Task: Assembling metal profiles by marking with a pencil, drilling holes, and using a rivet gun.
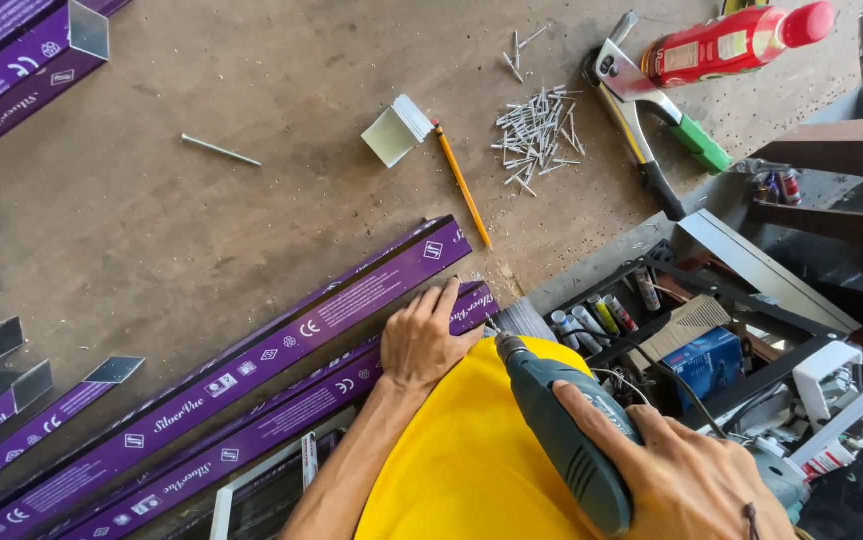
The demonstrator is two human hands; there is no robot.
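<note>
Purple profiles (251, 370): long, film-wrapped with white marks, lying diagonally from the floor's lower-left edge toward its middle.
Left hand (419, 340): flat, fingers spread, pressing the profiles' end; clasps nothing.
Drill (561, 430): grey-green, bit at the profile end.
Right hand (676, 470): wrapped around the drill.
Open floor (201, 220): bare, upper left.
Rivets (536, 130): top middle.
Red bottle (731, 42): top-right edge.

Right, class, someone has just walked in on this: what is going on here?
A person presses the left hand flat on purple-wrapped metal profiles lying on a workbench. The right hand grips a grey-green power drill, its tip at the end of one profile. Loose rivets, a pencil and a rivet gun lie beyond.
</note>
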